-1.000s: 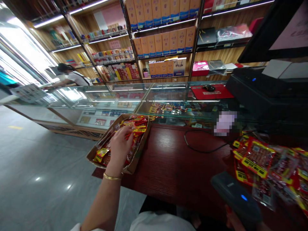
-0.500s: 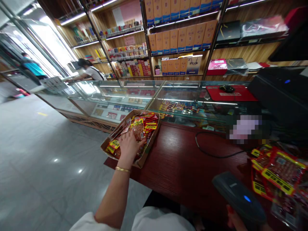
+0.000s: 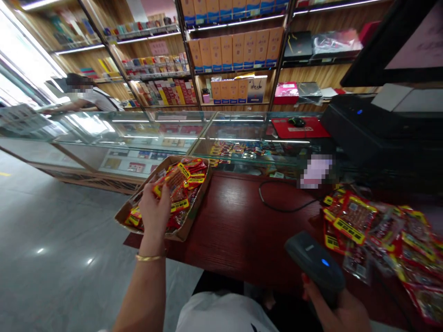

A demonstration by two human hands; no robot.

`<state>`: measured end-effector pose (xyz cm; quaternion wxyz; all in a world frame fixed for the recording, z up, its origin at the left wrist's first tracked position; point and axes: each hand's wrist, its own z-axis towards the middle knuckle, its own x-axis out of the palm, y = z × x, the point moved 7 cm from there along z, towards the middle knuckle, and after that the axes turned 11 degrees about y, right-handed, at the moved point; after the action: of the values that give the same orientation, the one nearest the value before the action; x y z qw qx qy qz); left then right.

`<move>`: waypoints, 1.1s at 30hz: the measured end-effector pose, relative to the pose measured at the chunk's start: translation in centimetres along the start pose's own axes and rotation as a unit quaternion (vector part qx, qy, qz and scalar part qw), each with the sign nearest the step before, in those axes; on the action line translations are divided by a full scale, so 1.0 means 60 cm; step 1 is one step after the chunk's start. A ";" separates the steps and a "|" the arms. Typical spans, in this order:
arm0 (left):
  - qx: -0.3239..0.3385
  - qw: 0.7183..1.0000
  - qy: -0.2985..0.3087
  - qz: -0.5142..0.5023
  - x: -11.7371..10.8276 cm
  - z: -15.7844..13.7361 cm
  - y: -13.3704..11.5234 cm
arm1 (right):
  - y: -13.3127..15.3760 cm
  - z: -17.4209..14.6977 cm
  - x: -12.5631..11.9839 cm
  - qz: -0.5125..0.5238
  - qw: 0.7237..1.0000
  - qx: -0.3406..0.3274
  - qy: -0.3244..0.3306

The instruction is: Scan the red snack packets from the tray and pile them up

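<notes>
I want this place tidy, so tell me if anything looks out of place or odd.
The packets at the right lie in a loose, overlapping heap on the dark red table, untidy when other packets sit inside the cardboard box.

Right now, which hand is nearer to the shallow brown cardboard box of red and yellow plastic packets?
Left. The left hand is over the box, pinching a packet; the right hand is off to the box's right, holding a dark grey handheld scanner.

Scanner [image 3: 313,263] (blue-lit) — in right hand [image 3: 341,308]
</notes>
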<state>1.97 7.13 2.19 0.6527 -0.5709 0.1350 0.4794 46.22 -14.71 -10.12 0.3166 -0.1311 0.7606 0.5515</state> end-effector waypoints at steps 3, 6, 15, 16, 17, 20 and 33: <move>0.031 0.964 0.067 -0.254 0.043 -0.045 -0.063 | 0.029 -0.005 0.000 0.018 1.000 0.000 -0.017; 0.004 0.848 0.293 -0.441 0.159 -0.110 -0.127 | 0.049 -0.008 0.006 0.030 0.999 -0.024 -0.016; -0.161 0.659 0.441 -0.588 0.297 -0.204 -0.139 | 0.062 -0.027 0.015 0.020 0.996 -0.093 0.001; -0.169 0.656 0.437 -0.592 0.297 -0.205 -0.137 | 0.063 -0.028 0.016 0.017 0.996 -0.092 0.003; -0.175 0.654 0.432 -0.596 0.296 -0.205 -0.135 | 0.063 -0.028 0.017 0.015 0.996 -0.093 0.004; -0.186 0.653 0.419 -0.603 0.292 -0.201 -0.134 | 0.064 -0.025 0.019 0.013 0.995 -0.098 0.010; -0.200 0.576 0.533 -0.587 0.395 -0.275 -0.256 | 0.039 -0.019 -0.013 0.004 0.993 -0.111 -0.030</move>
<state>32.00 5.59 -10.66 0.4710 -0.7943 -0.0054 -0.3838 45.16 -15.02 -7.64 0.3205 -0.1457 0.6855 0.6373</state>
